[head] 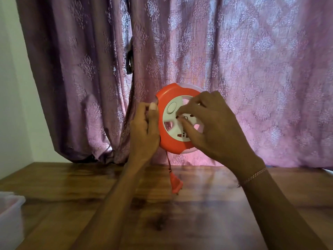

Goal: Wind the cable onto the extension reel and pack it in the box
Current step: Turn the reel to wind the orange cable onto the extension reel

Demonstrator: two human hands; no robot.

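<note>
Purple patterned curtains (252, 60) are filling the upper frame behind a wooden table (198, 213). At centre frame, an orange-and-white extension reel (167, 141) is being held upright above the table, between both hands. At the reel's left edge, the left hand (144, 130) is gripping its rim, thumb on the orange ring. From the right, the right hand (212, 127) is pinching the white hub with curled fingers. A short cable (168, 162) is hanging below, ending in an orange plug (175, 183). At lower left, a translucent box (10, 213) is sitting on the table.

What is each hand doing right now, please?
Left hand: grips the reel's orange rim.
Right hand: fingers curled on the reel's white centre; exact grip cannot be told.
</note>
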